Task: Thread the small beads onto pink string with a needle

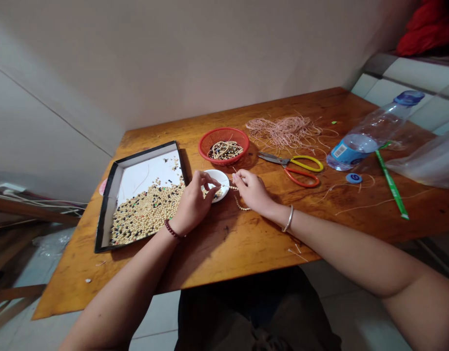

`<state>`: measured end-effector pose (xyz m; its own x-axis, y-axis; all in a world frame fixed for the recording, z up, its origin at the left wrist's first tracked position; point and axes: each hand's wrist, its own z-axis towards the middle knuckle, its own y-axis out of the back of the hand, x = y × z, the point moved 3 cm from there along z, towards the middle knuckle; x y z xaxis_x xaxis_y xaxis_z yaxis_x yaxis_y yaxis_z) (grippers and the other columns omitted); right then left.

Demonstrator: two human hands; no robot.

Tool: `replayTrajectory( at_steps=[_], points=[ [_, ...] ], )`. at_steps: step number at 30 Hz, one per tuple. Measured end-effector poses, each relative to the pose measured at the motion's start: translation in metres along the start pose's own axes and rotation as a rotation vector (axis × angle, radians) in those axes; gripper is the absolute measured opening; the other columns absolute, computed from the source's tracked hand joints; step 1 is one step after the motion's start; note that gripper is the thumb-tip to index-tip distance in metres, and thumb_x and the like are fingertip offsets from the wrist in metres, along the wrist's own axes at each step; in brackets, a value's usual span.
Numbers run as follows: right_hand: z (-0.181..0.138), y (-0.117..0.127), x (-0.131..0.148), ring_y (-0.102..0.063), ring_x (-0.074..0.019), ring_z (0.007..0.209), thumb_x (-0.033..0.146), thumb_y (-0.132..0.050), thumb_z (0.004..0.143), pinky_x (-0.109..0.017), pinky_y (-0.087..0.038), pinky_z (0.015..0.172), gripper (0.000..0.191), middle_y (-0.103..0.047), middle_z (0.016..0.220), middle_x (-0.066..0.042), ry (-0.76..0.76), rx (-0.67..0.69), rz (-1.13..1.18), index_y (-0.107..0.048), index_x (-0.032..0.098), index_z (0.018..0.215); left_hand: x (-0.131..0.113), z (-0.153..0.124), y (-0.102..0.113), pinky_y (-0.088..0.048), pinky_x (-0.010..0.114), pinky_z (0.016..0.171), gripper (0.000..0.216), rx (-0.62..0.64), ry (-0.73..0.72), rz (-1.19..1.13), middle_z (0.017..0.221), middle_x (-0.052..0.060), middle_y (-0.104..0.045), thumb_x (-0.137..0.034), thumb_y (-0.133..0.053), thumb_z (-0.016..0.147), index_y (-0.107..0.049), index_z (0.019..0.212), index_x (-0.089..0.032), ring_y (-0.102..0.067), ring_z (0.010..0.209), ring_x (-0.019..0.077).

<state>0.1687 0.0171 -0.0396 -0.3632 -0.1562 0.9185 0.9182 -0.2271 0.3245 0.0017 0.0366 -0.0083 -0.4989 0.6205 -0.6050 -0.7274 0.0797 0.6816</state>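
Both hands meet over the near middle of the wooden table [205, 263], fingers bent close together. From where I stand, the right hand [251, 190] pinches a beaded strand [242, 204], part of it stretched toward the left hand [198, 197] and part curving down onto the wood. I can't tell whether the left thumb and forefinger grip a bead or the cord's end, or only touch it; the spot is too small. That hand also covers much of a white dish [221, 175] with a few beads in it. Left of it, the forearm hides the near right corner of a black-edged tray [151, 168], heaped with pale beads and a scatter of dark, green and red ones. A pink round thing [103, 187] is mostly hidden behind the tray's left wall. Beyond the hands, a red basket [224, 160] holds tangled bead strings; right of it lie pink cord [283, 131] and open scissors [286, 162]. Farther right, a tilted bottle [366, 139] wears a blue label with a white barcode patch, its lettering too small to read. A clear plastic bag [429, 163] is cut off at the right edge.
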Motion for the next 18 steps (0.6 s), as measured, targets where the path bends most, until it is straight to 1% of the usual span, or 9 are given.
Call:
replayTrajectory(
  at_steps=[3, 6, 11, 18],
  points=[
    [-0.0023, 0.0013, 0.0037, -0.049, -0.0126, 0.055, 0.035, -0.043, 0.092, -0.024, -0.031, 0.054, 0.027, -0.055, 0.061, 0.000, 0.052, -0.016, -0.046, -0.048, 0.019, 0.070, -0.0001, 0.0021, 0.0000, -0.046, 0.021, 0.060, 0.023, 0.006, 0.042, -0.103, 0.091, 0.002, -0.065, -0.017, -0.058, 0.086, -0.037, 0.094, -0.021, -0.058, 0.076, 0.0105],
    [-0.0039, 0.0024, 0.0064, -0.051, -0.0132, 0.057, 0.033, -0.042, 0.093, -0.024, -0.031, 0.055, 0.026, -0.058, 0.063, -0.001, 0.085, -0.031, -0.085, -0.049, 0.019, 0.072, -0.0002, 0.0026, -0.0001, -0.046, 0.021, 0.059, 0.022, 0.000, 0.051, -0.126, 0.091, 0.003, -0.065, -0.018, -0.058, 0.086, -0.038, 0.094, -0.021, -0.058, 0.075, 0.0102],
    [-0.0048, 0.0049, 0.0094, -0.053, -0.0140, 0.057, 0.032, -0.042, 0.093, -0.025, -0.030, 0.055, 0.025, -0.058, 0.064, -0.002, 0.096, -0.048, -0.139, -0.048, 0.020, 0.072, 0.0004, 0.0013, -0.0007, -0.045, 0.019, 0.056, 0.022, -0.014, 0.024, -0.065, 0.093, 0.003, -0.065, -0.018, -0.059, 0.085, -0.040, 0.095, -0.021, -0.058, 0.075, 0.0103],
    [-0.0047, 0.0057, 0.0098, -0.052, -0.0137, 0.056, 0.029, -0.043, 0.093, -0.024, -0.030, 0.055, 0.023, -0.058, 0.063, -0.001, 0.106, -0.057, -0.163, -0.047, 0.020, 0.072, 0.0002, -0.0001, -0.0010, -0.044, 0.021, 0.057, 0.020, -0.022, -0.013, 0.019, 0.094, 0.004, -0.064, -0.019, -0.059, 0.086, -0.041, 0.094, -0.020, -0.055, 0.074, 0.0108]
  ],
)
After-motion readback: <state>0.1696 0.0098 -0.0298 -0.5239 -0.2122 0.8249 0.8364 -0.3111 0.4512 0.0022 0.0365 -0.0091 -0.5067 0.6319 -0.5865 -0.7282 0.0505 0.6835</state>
